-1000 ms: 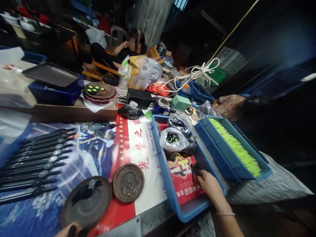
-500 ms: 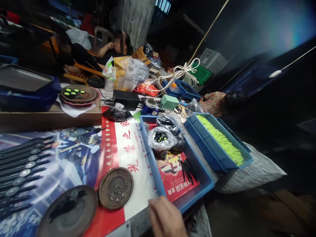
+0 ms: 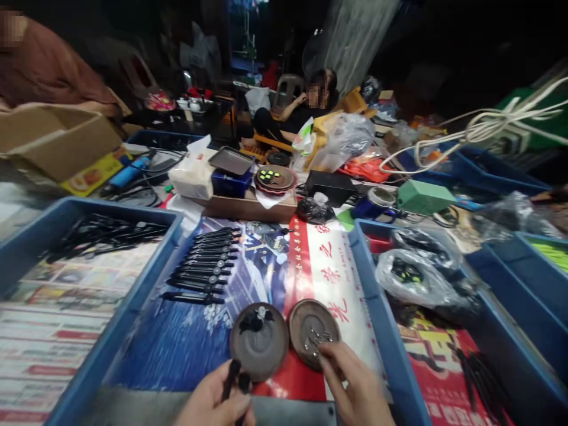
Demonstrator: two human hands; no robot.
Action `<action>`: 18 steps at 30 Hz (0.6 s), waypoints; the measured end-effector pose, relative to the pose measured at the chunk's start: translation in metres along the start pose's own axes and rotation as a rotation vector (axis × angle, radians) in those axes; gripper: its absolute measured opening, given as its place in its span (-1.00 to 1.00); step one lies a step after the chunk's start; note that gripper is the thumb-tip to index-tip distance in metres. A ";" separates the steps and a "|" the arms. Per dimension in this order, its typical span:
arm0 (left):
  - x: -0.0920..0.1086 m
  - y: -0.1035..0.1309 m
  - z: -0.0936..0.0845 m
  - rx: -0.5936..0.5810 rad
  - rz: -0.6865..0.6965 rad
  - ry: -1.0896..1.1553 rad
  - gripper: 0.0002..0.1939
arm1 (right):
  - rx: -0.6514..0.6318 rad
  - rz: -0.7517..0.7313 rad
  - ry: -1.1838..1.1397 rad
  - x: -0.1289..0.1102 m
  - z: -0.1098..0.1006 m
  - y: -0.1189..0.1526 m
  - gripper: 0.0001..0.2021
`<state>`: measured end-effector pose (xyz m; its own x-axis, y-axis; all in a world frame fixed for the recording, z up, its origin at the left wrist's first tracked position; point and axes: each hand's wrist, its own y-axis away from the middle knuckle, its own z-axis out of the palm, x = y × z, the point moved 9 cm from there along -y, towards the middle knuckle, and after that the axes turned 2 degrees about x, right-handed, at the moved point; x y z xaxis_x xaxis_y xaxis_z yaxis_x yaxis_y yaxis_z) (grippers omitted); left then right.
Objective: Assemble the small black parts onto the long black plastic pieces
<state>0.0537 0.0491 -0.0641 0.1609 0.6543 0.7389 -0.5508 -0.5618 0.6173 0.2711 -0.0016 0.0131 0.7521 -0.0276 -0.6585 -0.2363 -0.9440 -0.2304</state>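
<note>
Holding 2 black parts [image 3: 231, 380], the left hand [image 3: 217, 399] is closed around them, near the front edge of the table [image 3: 306, 412]. These parts stick out from the curled fingers, just before the left dish [image 3: 261, 352]. The more visible part is tilted, its long axis running from lower left to upper right, with its upper end pointing away from the person; how far it goes inside the hand, I cannot tell.

The right hand [image 3: 350, 384] has its thumb and first finger brought together in a pinch over the near rim of the right dish [image 3: 299, 319], at the small metal pieces [image 3: 316, 342]. If a piece is already between the fingertips, I cannot tell.

The 2 dishes lie side by side, their rims very near. To the right, a strip of white sheet [image 3: 355, 296] gives room up to the wall of the right blue box [image 3: 377, 307]. To the left, the blue sheet [image 3: 168, 349] gives wider room up to the left blue box [image 3: 133, 313]. Beyond, black rods [image 3: 190, 284] lie in a row, long axes mostly sideways.
</note>
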 end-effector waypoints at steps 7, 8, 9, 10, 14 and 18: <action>-0.004 -0.002 0.000 -0.078 -0.021 0.040 -0.50 | -0.146 0.006 -0.026 -0.012 0.044 -0.028 -0.80; -0.003 -0.002 -0.001 -0.072 -0.013 0.048 -0.53 | -0.188 -0.002 -0.025 -0.014 0.052 -0.030 -0.80; -0.001 -0.002 -0.001 -0.066 0.007 0.065 -0.55 | -0.219 -0.006 -0.015 -0.013 0.057 -0.032 -0.80; 0.002 -0.002 -0.001 -0.062 0.034 0.088 -0.56 | -0.237 -0.003 0.005 -0.010 0.059 -0.033 -0.79; 0.005 0.000 -0.006 -0.045 0.069 0.123 -0.55 | -0.132 0.102 0.154 0.027 0.034 -0.033 -0.77; -0.004 -0.002 -0.008 -0.066 -0.021 0.047 -0.58 | -0.115 0.198 0.196 0.053 0.014 -0.024 -0.76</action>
<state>0.0473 0.0519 -0.0704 0.1350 0.6898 0.7113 -0.6004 -0.5141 0.6126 0.3080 0.0247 -0.0265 0.8056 -0.2670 -0.5290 -0.3273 -0.9447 -0.0217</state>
